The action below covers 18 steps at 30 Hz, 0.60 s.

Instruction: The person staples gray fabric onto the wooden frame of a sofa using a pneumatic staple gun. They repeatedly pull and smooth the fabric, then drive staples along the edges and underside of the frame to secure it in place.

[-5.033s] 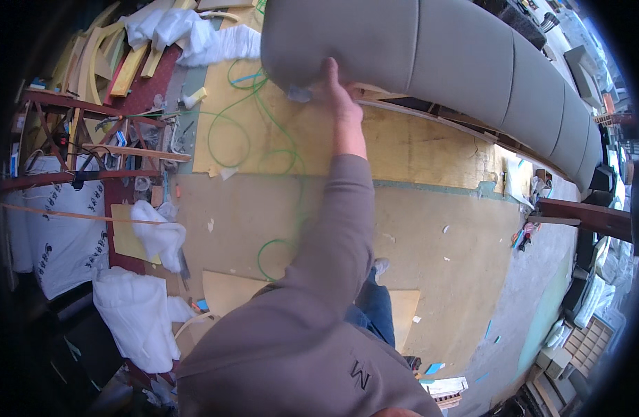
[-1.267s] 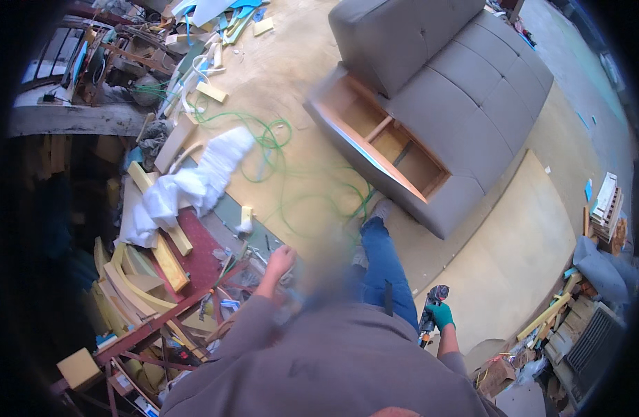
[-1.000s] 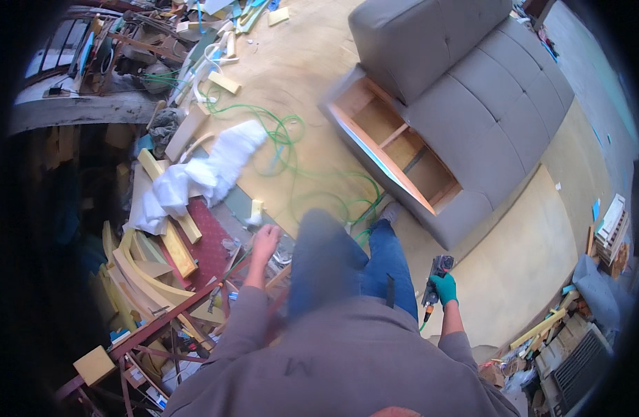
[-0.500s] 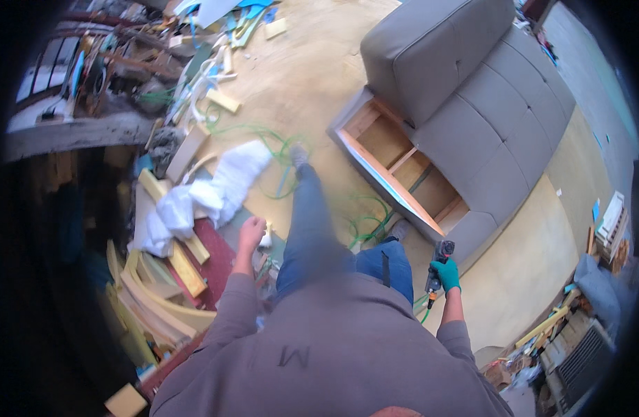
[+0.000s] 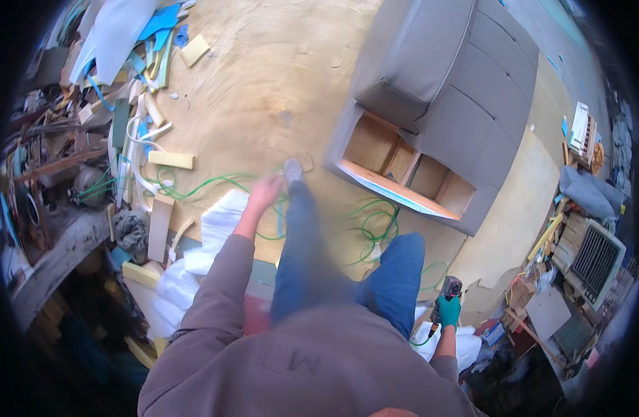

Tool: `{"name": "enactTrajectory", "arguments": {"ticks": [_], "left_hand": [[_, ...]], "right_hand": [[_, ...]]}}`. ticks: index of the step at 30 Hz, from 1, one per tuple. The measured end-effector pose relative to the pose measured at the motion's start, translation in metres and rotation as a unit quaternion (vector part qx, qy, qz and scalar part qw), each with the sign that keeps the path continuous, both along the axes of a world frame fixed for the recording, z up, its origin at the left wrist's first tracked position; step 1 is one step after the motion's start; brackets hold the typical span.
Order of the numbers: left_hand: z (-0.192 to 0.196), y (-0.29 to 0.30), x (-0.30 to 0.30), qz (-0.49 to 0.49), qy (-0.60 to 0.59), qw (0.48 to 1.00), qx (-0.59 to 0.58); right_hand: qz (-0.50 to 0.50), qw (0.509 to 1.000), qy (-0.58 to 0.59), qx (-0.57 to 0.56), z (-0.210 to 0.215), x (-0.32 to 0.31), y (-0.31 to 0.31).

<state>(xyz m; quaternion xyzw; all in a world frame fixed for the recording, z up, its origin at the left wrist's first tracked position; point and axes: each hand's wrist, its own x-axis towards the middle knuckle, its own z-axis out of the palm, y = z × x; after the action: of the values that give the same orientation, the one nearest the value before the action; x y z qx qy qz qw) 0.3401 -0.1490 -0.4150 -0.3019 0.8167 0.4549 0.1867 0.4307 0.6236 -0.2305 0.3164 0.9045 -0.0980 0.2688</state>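
Note:
My right hand (image 5: 448, 311), in a green glove, is wrapped round a dark pneumatic staple gun (image 5: 452, 285), held low beside my right knee. A thin green air hose (image 5: 425, 340) runs from the orange fitting at its lower end. Bare and smeared by motion, my left hand (image 5: 266, 191) is out ahead of me above the floor, near my left shoe (image 5: 293, 169); its finger pose is unclear. Ahead on the right lies a grey tufted sofa section (image 5: 465, 90), its near end uncovered to show a wooden frame (image 5: 403, 187) with open compartments.
Loops of green hose (image 5: 364, 233) lie between my feet and the sofa. Foam offcuts (image 5: 171, 160), white wadding (image 5: 222, 219) and scrap crowd the left side. On the right are a grey grille unit (image 5: 597, 264) and more scrap. Tan sheeting (image 5: 264, 83) covers the floor ahead.
My left hand has swung forward and slightly right, away from the white wadding. The view has turned and moved, with the sofa's open end now facing me more. The staple gun stays in my right hand.

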Motion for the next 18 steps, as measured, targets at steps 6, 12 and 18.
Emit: {"name": "enactTrajectory", "arguments": {"ticks": [6, 12, 18], "left_hand": [[-0.009, -0.045, -0.037, -0.079, 0.000, 0.997, -0.007], [-0.003, -0.056, -0.073, -0.120, -0.124, 0.985, 0.026], [-0.043, -0.065, -0.131, -0.147, -0.093, 0.985, 0.014]], "right_hand": [[-0.003, 0.996, -0.055, -0.069, 0.002, -0.023, -0.104], [-0.247, 0.841, 0.030, -0.480, -0.044, -0.111, -0.196], [-0.213, 0.858, 0.042, -0.466, -0.159, -0.186, -0.249]]}}
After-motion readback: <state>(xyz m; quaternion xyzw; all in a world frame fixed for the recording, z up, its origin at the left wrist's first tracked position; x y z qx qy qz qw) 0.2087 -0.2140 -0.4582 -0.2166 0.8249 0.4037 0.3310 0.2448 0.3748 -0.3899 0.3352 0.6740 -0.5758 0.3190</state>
